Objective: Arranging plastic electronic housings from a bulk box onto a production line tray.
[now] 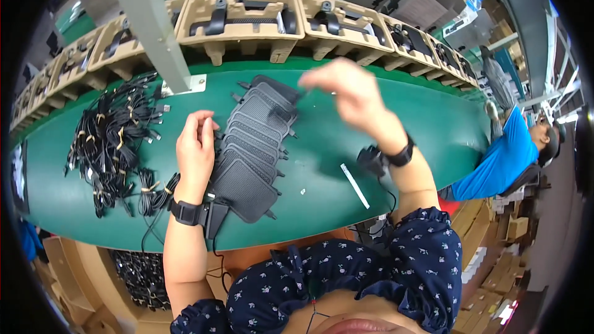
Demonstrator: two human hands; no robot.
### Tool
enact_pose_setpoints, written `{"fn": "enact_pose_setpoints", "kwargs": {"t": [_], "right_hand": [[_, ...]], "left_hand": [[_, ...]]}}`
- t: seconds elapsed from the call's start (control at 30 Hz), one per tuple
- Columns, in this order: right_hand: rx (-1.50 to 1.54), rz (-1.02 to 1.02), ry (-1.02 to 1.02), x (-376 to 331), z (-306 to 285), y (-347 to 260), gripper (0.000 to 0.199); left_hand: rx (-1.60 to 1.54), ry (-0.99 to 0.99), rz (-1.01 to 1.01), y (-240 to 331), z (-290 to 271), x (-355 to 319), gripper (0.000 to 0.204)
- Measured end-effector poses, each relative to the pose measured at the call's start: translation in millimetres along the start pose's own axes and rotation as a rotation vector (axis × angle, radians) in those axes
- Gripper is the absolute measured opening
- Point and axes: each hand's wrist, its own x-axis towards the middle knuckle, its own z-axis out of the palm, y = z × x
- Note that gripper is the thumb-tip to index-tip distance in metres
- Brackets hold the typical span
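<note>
Several flat black textured panels (247,180) with small side tabs lie overlapped in a fanned row on the green table. My left hand (197,142) is beside the row's left edge, its fingers loosely bent and a little apart, with nothing seen in them. My right hand (349,89) is raised right of the far end of the row, close to the farthest panel. It is smeared by motion, so I cannot make out its grip. Left of my left hand, bundled black cables (114,124) lie in a heap, several tied with pale bands.
Moulded cardboard trays (242,37) holding black parts line the far side. A grey metal post (151,25) stands on the table (309,198). A white strip (354,186) lies near my right forearm. Another person in a blue shirt (516,154) sits at the right.
</note>
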Motion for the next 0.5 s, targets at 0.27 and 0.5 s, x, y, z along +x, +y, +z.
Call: {"fn": "enact_pose_setpoints", "kwargs": {"t": [0.27,0.5], "right_hand": [[-0.374,0.476,0.441,-27.8,-91.7,146.8,0.025],[-0.255,0.456,0.131,-6.9,-91.1,183.7,0.027]], "left_hand": [[0.093,-0.042,-0.051,2.6,4.1,0.6,0.01],[0.12,-0.026,-0.068,4.2,3.6,1.1,0.009]]}}
